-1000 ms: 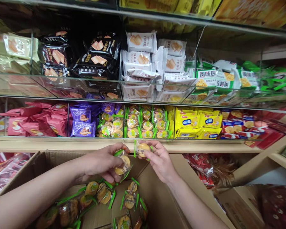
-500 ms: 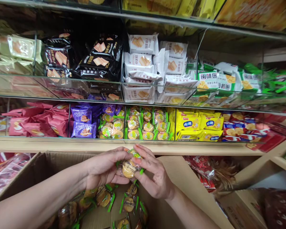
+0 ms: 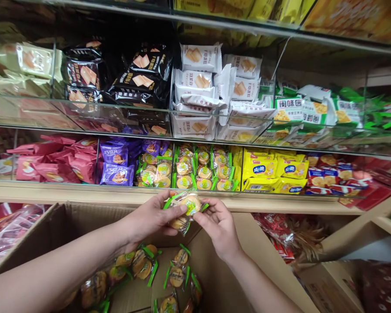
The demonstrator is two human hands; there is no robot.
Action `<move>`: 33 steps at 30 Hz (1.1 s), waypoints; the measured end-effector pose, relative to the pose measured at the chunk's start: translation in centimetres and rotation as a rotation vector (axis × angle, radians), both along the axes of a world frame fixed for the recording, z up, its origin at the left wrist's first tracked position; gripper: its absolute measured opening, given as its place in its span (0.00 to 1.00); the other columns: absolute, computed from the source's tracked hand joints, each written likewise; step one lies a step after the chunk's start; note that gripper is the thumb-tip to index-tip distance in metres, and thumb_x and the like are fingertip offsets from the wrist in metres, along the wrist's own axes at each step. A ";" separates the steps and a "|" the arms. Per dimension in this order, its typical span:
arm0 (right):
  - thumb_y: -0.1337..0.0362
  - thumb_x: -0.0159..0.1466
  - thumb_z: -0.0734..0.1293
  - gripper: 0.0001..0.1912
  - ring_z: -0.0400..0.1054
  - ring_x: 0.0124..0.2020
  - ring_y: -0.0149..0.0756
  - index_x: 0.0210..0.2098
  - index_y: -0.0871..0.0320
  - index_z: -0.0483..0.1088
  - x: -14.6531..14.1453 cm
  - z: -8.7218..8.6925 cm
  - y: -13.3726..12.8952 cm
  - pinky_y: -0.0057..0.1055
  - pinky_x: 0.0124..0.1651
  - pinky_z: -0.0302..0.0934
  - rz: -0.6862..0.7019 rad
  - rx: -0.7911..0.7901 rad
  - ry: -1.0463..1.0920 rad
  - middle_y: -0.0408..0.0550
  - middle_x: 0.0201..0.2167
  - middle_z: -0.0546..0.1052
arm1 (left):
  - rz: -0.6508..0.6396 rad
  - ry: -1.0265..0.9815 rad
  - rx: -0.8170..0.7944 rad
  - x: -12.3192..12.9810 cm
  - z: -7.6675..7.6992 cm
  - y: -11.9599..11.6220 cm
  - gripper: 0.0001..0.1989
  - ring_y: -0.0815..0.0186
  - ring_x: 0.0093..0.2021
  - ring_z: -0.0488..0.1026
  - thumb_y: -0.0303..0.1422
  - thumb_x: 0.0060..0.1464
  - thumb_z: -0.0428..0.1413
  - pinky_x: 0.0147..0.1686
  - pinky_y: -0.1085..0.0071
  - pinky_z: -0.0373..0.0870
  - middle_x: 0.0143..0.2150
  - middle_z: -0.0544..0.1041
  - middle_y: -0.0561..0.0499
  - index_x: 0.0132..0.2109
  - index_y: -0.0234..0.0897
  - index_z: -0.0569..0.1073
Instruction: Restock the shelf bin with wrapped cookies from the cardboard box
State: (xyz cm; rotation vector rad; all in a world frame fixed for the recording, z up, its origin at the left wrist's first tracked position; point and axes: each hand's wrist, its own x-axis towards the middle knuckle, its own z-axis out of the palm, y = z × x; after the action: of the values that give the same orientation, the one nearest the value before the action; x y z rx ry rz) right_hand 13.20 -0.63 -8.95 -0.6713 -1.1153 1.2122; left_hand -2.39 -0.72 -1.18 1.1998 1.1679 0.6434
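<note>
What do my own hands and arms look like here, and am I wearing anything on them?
Your slender, ungloved left hand and ungloved right hand are bare, as are both tapering forearms. No sleeve, watch, bracelet or ring shows.

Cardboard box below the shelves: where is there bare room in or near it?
Inside the cardboard box, a floor strip shows bare between the left cookie heap and the cookie packs to its right. Outside, the narrow wooden ledge is bare left of the left hand. Wrapped snacks above it are crowded.
</note>
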 end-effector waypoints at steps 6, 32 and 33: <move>0.63 0.51 0.69 0.13 0.63 0.30 0.28 0.32 0.57 0.60 0.2 -0.3 0.0 0.26 0.34 0.60 0.101 0.024 -0.011 0.42 0.30 0.67 | -0.052 0.004 -0.154 0.1 -1.1 0.1 0.22 0.71 0.30 0.67 0.45 0.44 0.56 0.31 0.72 0.67 0.31 0.69 0.55 0.45 0.41 0.62; 0.66 0.53 0.65 0.10 0.68 0.39 0.40 0.35 0.61 0.66 -0.9 8.2 12.2 0.40 0.44 0.61 -0.547 0.195 -0.772 0.52 0.35 0.74 | -0.364 0.257 -0.066 0.4 -1.4 -3.1 0.18 0.70 0.24 0.65 0.38 0.43 0.54 0.25 0.74 0.62 0.26 0.69 0.56 0.43 0.41 0.64; 0.64 0.53 0.65 0.11 0.66 0.41 0.43 0.36 0.62 0.66 -1.2 8.2 12.6 0.42 0.46 0.59 -0.625 0.204 -0.900 0.53 0.36 0.73 | -0.390 0.262 -0.060 0.3 -1.3 -3.4 0.17 0.70 0.24 0.64 0.37 0.43 0.54 0.25 0.75 0.61 0.26 0.69 0.57 0.43 0.42 0.64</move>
State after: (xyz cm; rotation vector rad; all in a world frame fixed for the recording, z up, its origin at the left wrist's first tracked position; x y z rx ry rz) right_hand 12.01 12.02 -0.70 -1.3435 -1.5552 0.2165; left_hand -2.13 -4.13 -2.51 1.4405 1.1150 0.1590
